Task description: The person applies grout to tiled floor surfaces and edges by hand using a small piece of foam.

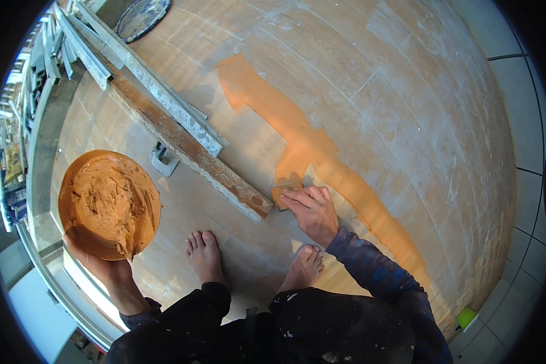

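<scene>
My left hand holds a round bowl from below, at the left; its fingers are partly hidden under it. Thick, lumpy orange grout fills much of the bowl. At the middle, my right hand grips a small flat spreader, coated orange, low against the floor. Beside and beyond it runs a long smear of orange grout over the wood-look tiles, slanting from the upper middle to the lower right. One short branch of the smear reaches down to the spreader.
Left of the smear lie a rusty, crusted metal bar and grey metal profiles. A small grey tool sits beside the bar. Dark round lid-like disc at top; green object lower right. My bare feet stand on the floor.
</scene>
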